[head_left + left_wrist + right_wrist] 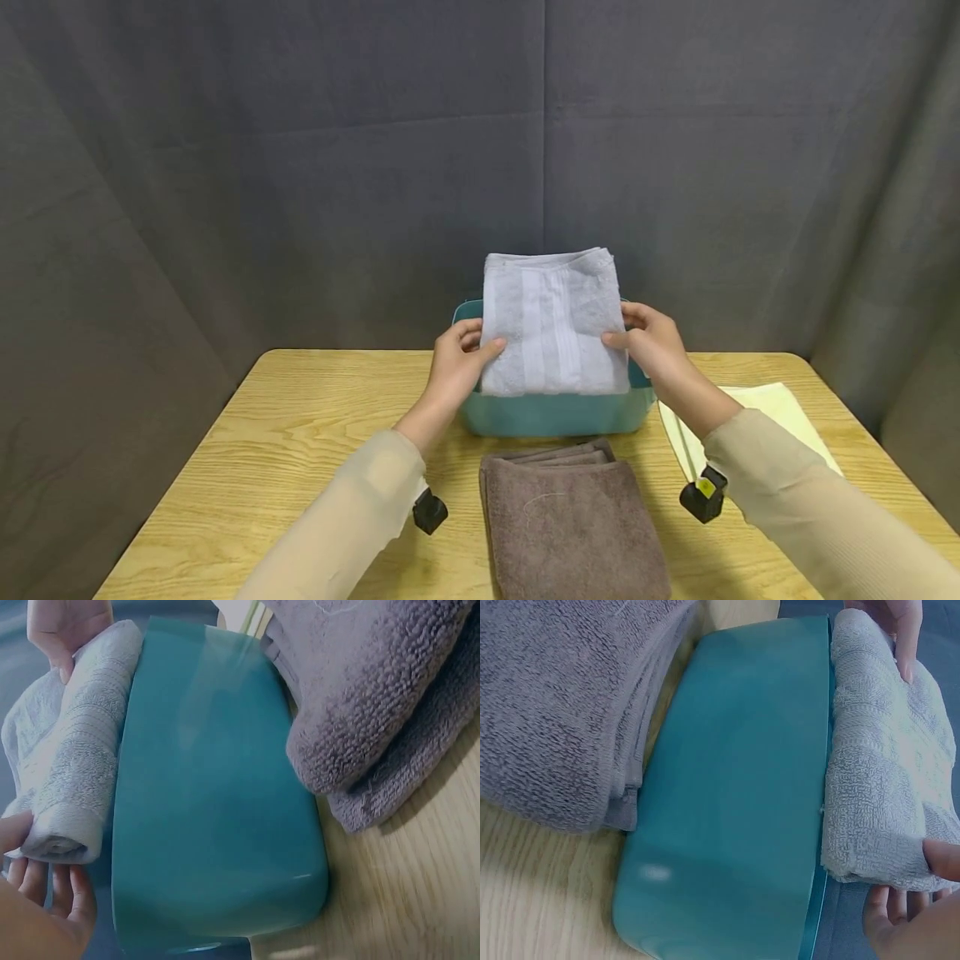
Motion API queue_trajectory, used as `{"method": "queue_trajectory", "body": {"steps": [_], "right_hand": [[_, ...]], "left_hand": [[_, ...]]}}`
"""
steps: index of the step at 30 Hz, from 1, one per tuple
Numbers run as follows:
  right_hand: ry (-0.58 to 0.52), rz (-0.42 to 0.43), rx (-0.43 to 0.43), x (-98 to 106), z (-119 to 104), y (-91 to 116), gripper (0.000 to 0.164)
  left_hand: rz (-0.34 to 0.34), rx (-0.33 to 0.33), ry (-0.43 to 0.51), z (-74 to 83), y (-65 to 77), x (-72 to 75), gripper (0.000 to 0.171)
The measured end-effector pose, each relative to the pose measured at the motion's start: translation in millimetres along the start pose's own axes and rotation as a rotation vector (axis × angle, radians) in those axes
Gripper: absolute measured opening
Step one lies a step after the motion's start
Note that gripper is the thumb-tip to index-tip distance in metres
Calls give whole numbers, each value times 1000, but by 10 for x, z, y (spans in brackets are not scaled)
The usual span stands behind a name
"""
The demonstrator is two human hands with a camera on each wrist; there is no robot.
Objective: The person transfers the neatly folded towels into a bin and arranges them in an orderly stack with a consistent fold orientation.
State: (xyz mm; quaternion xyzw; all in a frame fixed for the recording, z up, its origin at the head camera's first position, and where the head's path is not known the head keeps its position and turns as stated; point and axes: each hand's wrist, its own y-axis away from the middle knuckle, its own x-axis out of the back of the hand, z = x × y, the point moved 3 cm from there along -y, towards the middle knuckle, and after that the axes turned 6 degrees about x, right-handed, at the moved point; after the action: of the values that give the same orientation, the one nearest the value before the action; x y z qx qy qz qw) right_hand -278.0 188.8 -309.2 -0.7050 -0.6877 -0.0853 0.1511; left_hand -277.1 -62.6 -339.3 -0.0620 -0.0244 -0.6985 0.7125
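A folded light grey towel (555,325) with paler woven bands is held over the opening of a teal bin (555,414). My left hand (459,360) pinches its left edge, thumb on top and fingers beneath. On the opposite edge my right hand (654,342) grips the same way. Both wrist views show the towel (82,750) folded in layers, its near edge right at the bin's rim (826,780). The bin's inside is mostly hidden by the towel.
A folded brown towel (573,529) lies on the wooden table (315,450) in front of the bin. A pale yellow cloth (787,421) lies to the right, partly under my right forearm. Grey curtain (375,183) hangs behind and at both sides.
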Motion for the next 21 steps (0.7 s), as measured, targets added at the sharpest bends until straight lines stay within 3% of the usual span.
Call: {"method": "queue_trajectory", "body": {"steps": [15,21], "right_hand": [[29,25,17,-31,-45,-120,57],[41,-12,-20,-30,-14,-187,56]], "left_hand": [[47,3,-31,-40,-107,-26,41],[62,19,-32,-56,-146,-39,43]]}}
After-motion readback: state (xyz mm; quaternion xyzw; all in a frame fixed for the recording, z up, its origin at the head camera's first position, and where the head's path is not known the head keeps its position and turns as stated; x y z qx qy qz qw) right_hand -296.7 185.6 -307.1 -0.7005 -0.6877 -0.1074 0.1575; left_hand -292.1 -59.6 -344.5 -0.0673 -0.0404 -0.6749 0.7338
